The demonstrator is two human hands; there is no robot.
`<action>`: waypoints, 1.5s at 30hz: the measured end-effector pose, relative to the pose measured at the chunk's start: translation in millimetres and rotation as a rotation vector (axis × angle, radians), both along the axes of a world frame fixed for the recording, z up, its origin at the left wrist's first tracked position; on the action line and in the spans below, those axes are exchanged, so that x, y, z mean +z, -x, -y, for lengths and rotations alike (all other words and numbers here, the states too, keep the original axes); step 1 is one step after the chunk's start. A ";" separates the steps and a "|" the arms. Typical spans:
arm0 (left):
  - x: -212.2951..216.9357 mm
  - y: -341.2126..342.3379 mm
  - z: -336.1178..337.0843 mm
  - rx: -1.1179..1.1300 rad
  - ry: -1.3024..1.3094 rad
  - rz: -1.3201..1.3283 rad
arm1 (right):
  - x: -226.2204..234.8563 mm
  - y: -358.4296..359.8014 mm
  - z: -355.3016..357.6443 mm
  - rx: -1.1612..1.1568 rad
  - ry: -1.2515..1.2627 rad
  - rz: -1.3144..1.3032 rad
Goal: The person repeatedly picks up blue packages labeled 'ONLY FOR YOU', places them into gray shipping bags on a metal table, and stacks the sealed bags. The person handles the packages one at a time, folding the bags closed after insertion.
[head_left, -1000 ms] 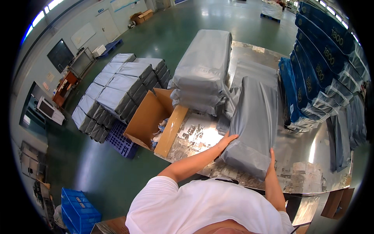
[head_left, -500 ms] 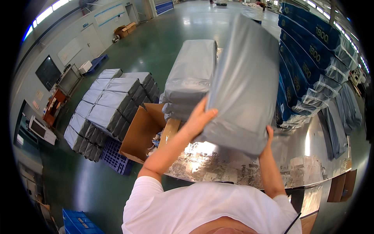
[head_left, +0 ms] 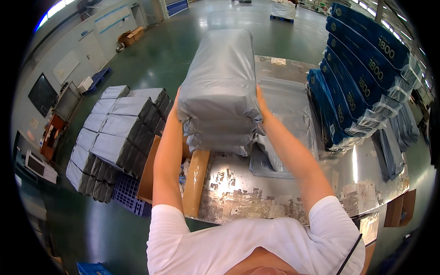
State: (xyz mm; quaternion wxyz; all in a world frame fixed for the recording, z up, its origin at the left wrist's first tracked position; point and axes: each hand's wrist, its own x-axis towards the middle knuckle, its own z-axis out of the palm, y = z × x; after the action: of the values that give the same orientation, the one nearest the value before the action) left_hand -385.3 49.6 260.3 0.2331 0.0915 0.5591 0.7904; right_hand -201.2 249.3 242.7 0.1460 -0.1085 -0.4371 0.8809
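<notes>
A grey plastic-wrapped package (head_left: 220, 68) lies on top of a short stack of similar grey packages (head_left: 220, 137) at the table's left side. My left hand (head_left: 175, 106) presses against its left side and my right hand (head_left: 261, 104) against its right side, so it sits gripped between them. Most of my fingers are hidden behind the package. To the right of the stack, flat grey plastic bags (head_left: 291, 114) are spread on the worn metal tabletop (head_left: 243, 192), partly under my right forearm.
A tall stack of blue packages (head_left: 357, 78) stands at the table's right, beside more grey bags (head_left: 392, 153). An open cardboard box (head_left: 147, 176) is at the left edge. Beyond it, grey packages (head_left: 117, 119) are piled on a purple pallet (head_left: 128, 195).
Both hands have carried the grey package from the right, where it was held tilted up, leftward onto the stack. The flat grey bags beneath it now show.
</notes>
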 end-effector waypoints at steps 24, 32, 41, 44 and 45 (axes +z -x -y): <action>-113.6 -353.3 -84.0 -0.622 0.461 -0.609 | 238.2 -457.5 -369.0 -1.808 -0.890 -0.092; 23.7 -313.1 -331.8 -0.703 -0.199 -0.538 | 272.5 -453.0 -422.2 -1.315 -0.932 -0.251; 241.1 -286.4 -465.6 -0.885 -0.367 -0.049 | 293.5 -428.3 -383.1 -1.017 -0.902 -0.195; 249.2 -222.5 -486.8 -1.082 -0.526 -0.221 | 310.2 -390.3 -364.4 -0.778 -0.922 -0.148; 248.0 -200.7 -492.9 -1.117 -0.555 -0.266 | 310.9 -367.6 -367.4 -0.646 -0.886 -0.162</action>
State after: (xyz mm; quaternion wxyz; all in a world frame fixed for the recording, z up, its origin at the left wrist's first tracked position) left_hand -184.6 542.6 508.3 0.5063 0.5238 0.2255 0.6469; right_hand 166.4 616.7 553.6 0.4735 -0.0969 -0.6977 0.5287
